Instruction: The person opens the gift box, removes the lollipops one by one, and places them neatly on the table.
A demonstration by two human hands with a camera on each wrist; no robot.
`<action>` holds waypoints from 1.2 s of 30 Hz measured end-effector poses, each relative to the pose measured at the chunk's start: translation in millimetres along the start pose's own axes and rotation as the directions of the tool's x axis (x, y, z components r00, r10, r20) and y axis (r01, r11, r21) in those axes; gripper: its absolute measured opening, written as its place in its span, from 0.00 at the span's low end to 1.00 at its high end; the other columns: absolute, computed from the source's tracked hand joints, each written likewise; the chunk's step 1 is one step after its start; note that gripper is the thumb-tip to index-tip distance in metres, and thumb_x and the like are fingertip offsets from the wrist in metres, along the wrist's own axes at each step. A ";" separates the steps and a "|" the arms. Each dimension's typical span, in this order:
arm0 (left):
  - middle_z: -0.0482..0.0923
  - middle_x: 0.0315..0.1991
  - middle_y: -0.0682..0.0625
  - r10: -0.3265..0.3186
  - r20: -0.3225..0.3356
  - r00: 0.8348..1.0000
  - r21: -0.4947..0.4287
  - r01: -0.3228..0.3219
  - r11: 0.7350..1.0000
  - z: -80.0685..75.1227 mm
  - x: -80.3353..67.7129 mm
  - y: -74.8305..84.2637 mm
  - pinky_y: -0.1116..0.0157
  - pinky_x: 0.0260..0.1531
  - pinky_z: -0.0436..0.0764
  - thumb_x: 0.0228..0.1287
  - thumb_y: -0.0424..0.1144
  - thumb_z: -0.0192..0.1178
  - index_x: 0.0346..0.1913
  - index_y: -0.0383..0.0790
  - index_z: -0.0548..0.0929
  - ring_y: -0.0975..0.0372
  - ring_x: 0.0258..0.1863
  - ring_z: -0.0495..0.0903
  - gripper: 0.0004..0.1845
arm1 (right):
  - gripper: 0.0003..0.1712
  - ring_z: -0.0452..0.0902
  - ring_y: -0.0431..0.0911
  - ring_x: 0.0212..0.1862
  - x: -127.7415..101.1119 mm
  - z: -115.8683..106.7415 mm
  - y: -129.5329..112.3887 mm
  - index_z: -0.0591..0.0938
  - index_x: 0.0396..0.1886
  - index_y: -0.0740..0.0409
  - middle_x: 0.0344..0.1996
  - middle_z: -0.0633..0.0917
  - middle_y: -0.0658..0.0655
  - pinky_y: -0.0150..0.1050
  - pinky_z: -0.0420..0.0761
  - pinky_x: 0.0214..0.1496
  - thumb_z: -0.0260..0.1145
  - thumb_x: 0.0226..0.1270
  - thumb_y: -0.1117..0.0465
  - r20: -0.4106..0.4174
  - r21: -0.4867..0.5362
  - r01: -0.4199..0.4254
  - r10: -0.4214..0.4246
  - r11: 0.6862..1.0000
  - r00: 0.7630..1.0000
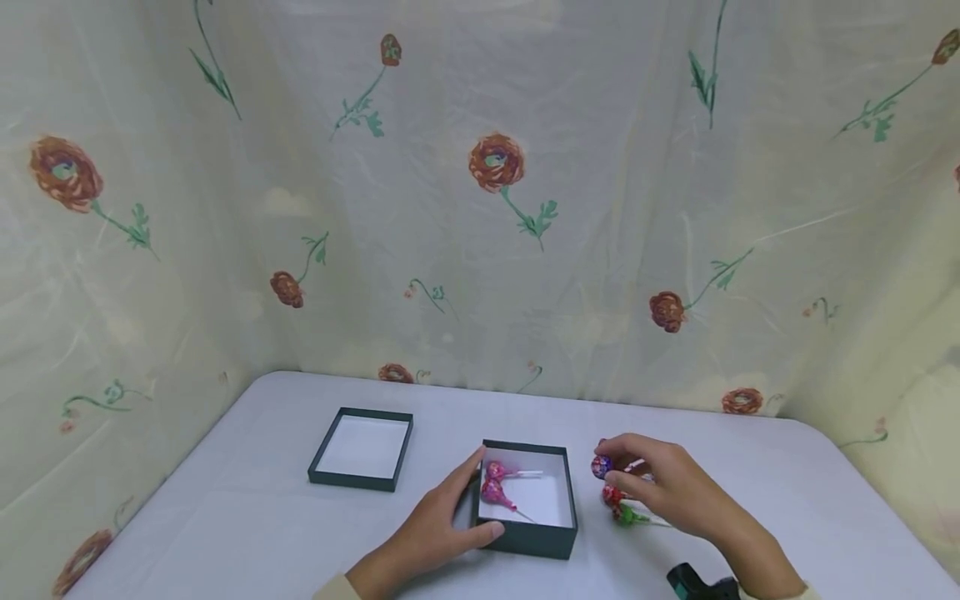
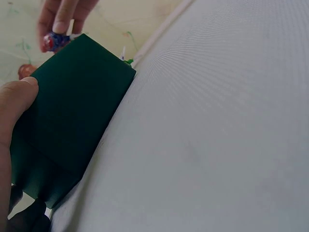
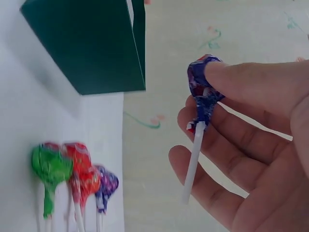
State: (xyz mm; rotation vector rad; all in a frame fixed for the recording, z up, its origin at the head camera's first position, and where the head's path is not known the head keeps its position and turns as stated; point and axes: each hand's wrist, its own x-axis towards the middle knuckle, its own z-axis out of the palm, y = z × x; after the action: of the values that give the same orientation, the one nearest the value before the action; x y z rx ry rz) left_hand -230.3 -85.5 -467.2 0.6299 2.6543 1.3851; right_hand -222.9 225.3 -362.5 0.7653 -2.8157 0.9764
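- Lollipops (image 1: 492,492): lower centre to lower right of head frame, wrapped heads, white sticks.
- Shallow lid (image 1: 367,446): left of centre, on white bench (image 1: 255,525), dark green rim, white inside facing up.
- Left hand (image 1: 442,521): lower centre, partly open, gripping left side of dark green box (image 1: 528,542), thumb against near wall.
- Box upright on bench, top uncovered, white interior; two pink lollipops lie inside, heads toward left wall, sticks pointing rightward.
- Blue-purple lollipop (image 1: 602,467): right of box, outside it, clear of bench; stick free in right wrist view.
- Bench lollipops: green (image 3: 52,164), red ones (image 3: 79,159), purple (image 3: 107,183); heads bunched, lower left of right wrist frame.
- Right hand (image 1: 667,483): lower right, mostly closed, pinching blue-purple head between thumb and fingers.
- Black object (image 1: 701,583): bottom edge, beside right forearm, cut off.
- Flowered curtain (image 1: 442,208): behind, full width.
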 end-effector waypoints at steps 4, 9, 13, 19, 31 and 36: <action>0.54 0.75 0.55 -0.010 0.004 1.000 -0.006 0.010 1.000 0.3 0.5 -0.5 0.41 0.64 0.61 0.54 0.66 0.62 0.75 0.69 0.48 0.53 0.72 0.56 0.49 | 0.14 0.80 0.39 0.41 -4.5 -4.1 8.1 0.82 0.48 0.54 0.41 0.84 0.46 0.34 0.82 0.44 0.68 0.64 0.58 -0.003 0.004 -0.031 0.031 0.999 1.000; 0.54 0.75 0.56 -0.007 0.007 1.000 -0.008 0.007 1.000 1.4 1.1 -0.4 0.41 0.64 0.61 0.54 0.66 0.62 0.75 0.70 0.47 0.53 0.73 0.55 0.49 | 0.13 0.80 0.38 0.40 -8.7 -9.9 16.5 0.81 0.47 0.54 0.40 0.84 0.45 0.34 0.82 0.44 0.68 0.64 0.58 0.011 -0.022 -0.046 0.046 0.999 0.999; 0.54 0.75 0.56 -0.009 0.005 1.000 -0.002 0.009 1.000 2.0 1.2 -1.5 0.41 0.64 0.61 0.54 0.66 0.62 0.75 0.71 0.47 0.53 0.72 0.56 0.48 | 0.13 0.80 0.39 0.40 -10.8 -15.7 22.1 0.81 0.46 0.54 0.40 0.84 0.45 0.38 0.83 0.44 0.69 0.62 0.61 0.002 -0.063 -0.052 0.052 0.997 0.999; 0.54 0.75 0.55 -0.008 0.000 1.000 0.008 0.008 1.000 1.0 0.8 -1.4 0.39 0.63 0.62 0.54 0.66 0.62 0.75 0.72 0.47 0.52 0.72 0.56 0.48 | 0.13 0.80 0.40 0.39 -14.8 -22.4 34.1 0.82 0.45 0.56 0.39 0.84 0.47 0.42 0.83 0.43 0.70 0.60 0.62 -0.013 -0.093 -0.093 0.093 0.991 0.996; 0.53 0.75 0.56 -0.015 0.009 1.000 0.012 0.015 1.000 1.4 2.0 0.3 0.39 0.63 0.62 0.54 0.67 0.62 0.74 0.73 0.46 0.52 0.72 0.56 0.48 | 0.14 0.74 0.38 0.32 -18.0 -17.9 64.8 0.84 0.41 0.59 0.30 0.82 0.45 0.36 0.80 0.35 0.75 0.53 0.64 0.004 -0.183 -0.118 0.121 0.976 0.993; 0.53 0.75 0.56 -0.029 0.013 0.999 0.004 0.029 1.000 1.8 2.1 -0.2 0.38 0.63 0.61 0.55 0.66 0.62 0.75 0.71 0.47 0.52 0.72 0.56 0.48 | 0.15 0.73 0.38 0.31 -18.4 -14.4 72.9 0.84 0.41 0.60 0.28 0.80 0.45 0.34 0.77 0.33 0.75 0.51 0.66 0.003 -0.195 -0.119 0.122 0.974 0.993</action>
State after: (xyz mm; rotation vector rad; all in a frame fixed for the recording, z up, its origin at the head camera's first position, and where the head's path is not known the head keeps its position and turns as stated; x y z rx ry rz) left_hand -231.9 -83.5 -468.2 0.5963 2.6457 1.3635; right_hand -242.9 291.1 -396.2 0.5880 -2.9430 0.6953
